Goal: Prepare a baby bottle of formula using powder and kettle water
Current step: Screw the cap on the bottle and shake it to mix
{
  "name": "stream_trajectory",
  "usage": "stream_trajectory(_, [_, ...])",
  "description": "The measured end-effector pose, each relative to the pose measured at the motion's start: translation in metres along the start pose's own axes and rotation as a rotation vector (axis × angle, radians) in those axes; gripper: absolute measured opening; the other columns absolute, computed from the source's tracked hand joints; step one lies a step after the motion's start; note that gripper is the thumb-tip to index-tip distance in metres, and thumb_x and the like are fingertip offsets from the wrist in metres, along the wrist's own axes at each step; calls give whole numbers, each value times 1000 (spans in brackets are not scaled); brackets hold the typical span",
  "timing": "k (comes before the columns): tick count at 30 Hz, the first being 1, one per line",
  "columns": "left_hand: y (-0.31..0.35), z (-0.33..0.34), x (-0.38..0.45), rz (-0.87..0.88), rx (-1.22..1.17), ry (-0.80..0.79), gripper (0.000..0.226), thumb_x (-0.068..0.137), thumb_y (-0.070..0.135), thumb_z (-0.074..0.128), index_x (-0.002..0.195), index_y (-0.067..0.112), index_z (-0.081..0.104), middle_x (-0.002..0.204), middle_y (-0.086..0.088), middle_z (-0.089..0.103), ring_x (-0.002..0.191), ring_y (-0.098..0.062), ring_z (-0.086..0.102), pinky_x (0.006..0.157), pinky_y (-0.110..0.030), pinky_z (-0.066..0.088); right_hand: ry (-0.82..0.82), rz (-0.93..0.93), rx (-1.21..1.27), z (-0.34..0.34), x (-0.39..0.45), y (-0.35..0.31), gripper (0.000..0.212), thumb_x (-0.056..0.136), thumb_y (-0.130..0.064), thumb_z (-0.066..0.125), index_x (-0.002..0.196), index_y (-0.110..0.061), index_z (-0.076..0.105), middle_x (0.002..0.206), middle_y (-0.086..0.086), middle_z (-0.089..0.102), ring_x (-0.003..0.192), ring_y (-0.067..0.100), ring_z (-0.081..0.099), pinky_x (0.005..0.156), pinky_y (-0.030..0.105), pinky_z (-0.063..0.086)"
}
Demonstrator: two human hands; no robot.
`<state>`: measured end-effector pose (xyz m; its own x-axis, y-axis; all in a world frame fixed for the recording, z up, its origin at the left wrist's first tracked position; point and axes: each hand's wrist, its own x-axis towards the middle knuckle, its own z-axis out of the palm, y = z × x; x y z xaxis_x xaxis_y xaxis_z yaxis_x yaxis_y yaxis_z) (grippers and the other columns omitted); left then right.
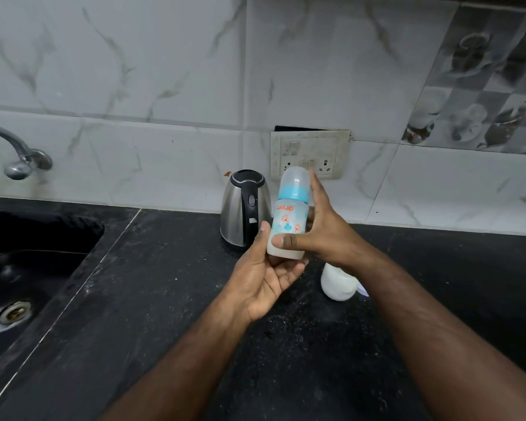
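Holding capped bottle (288, 221) upright w/ both hands: my left hand (264, 281) cups its base, right hand (319, 229) grips its side, kettle (245, 208) just behind.

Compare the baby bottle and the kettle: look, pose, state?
The baby bottle is translucent plastic with a blue collar and orange print; the kettle is steel with a black handle and lid.
The baby bottle is held off the counter, roughly upright, between the left hand and right hand; the kettle stands untouched on the counter by the wall.
The baby bottle is slimmer than the kettle.
Both are closed on top.
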<state>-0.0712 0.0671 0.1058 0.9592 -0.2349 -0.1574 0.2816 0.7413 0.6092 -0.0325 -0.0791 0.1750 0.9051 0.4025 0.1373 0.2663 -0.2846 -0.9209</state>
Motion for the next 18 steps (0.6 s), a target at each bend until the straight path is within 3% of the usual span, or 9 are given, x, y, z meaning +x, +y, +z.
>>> stream_trajectory(3, [-1,3,-1,53,9,-13,67,88,54,69,135,7,63,128,-18,72,104,-26,76,74,-32,63,55,58,222,17,1,8,66,74,-36,91,129,-23,56,102,2,74,96,23,75,80,37,63])
stream_trajectory(7, [0,-1,0,77,82,8,71,86,57,67,133,4,62,124,-22,73,106,-32,76,73,-33,64,137,104,365,29,-3,4,31,72,-27,82,99,-14,71,88,13,76,83,24,74,74,37,63])
stream_trajectory(10, [6,-10,1,14,115,104,74,93,65,55,131,2,58,116,-24,75,104,-38,76,71,-37,65,301,-11,476,5,9,-15,27,70,-18,76,95,-12,68,87,20,75,80,30,72,74,42,63])
stream_trajectory(13, [10,-16,3,-15,64,206,60,100,55,53,127,2,61,110,-20,78,98,-34,78,67,-37,65,355,-121,656,-5,15,-27,22,76,-11,71,96,-10,63,85,17,70,76,32,69,67,40,61])
stream_trajectory(16, [5,-16,4,-35,82,232,52,103,49,54,126,5,65,112,-18,78,94,-29,79,69,-36,64,208,32,347,19,1,-5,27,79,-11,79,100,-9,62,86,19,70,77,29,68,75,48,61])
stream_trajectory(18, [5,-16,3,-40,96,230,49,102,48,55,124,6,66,113,-17,78,96,-29,78,71,-36,64,244,3,310,20,1,-7,41,70,-23,84,103,-13,63,87,12,74,79,22,72,71,43,61])
